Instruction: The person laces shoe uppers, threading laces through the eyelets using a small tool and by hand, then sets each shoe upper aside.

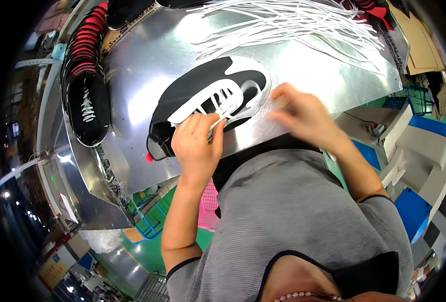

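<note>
A black and white shoe upper (pixel 183 93) lies flat on the metal table, with a white shoelace (pixel 223 103) crossing its white eyelet section. My left hand (pixel 197 143) is closed on the upper's near edge, thumb and fingers pinched by the eyelets and lace. To the right of the upper, my right hand (pixel 306 113) is raised with bent fingers, apart from the upper. Motion blurs those fingertips, so I cannot tell whether they hold a lace end.
Loose white shoelaces (pixel 288 30) are spread across the far side of the shiny metal table (pixel 137 65). A long row of nested black and red uppers (pixel 86 100) lines the left edge. Brown cardboard (pixel 419 43) sits at the far right; a pink basket (pixel 209 206) is below the table.
</note>
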Available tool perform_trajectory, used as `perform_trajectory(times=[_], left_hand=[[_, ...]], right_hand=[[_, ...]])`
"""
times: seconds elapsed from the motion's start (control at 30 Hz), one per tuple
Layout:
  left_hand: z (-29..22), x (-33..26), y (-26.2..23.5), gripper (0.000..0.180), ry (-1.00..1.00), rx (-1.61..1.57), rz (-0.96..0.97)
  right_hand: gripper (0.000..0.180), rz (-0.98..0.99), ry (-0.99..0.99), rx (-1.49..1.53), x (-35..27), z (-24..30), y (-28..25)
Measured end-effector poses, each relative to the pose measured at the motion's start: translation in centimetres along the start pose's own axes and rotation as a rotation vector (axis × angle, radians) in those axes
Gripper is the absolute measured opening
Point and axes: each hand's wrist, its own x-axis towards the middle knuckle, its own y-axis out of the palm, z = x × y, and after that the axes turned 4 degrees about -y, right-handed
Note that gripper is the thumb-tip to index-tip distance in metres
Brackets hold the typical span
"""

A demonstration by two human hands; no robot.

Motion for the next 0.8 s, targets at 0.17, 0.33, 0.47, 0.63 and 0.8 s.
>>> perform_trajectory(times=[0.17, 0.33, 0.47, 0.63, 0.8], left_hand=[[-0.7, -1.0, -0.5, 0.014, 0.127, 0.095, -0.027], [0.2, -1.1, 0.0, 0.017, 0.152, 0.137, -0.079], [0.3, -1.4, 0.2, 0.018, 0.190, 0.180, -0.064], [0.9, -0.7, 0.0, 0.018, 0.156, 0.063, -0.038], [0.6, -0.6, -0.7, 0.015, 0.099, -0.006, 0.007]], right_hand=[[0.026, -0.122, -0.299, 0.318, 2.9, 2.8, -0.6], [0.019, 0.159, -0.450, -0.458, 4.8, 4.7, 4.2], [0.015, 0.325, -0.318, -0.466, 6.1, 4.7, 3.9], [0.018, 0.367, -0.135, -0.017, 8.9, 3.8, 3.3], [0.016, -0.190, -0.540, 0.599, 11.6, 9.8, -9.9]])
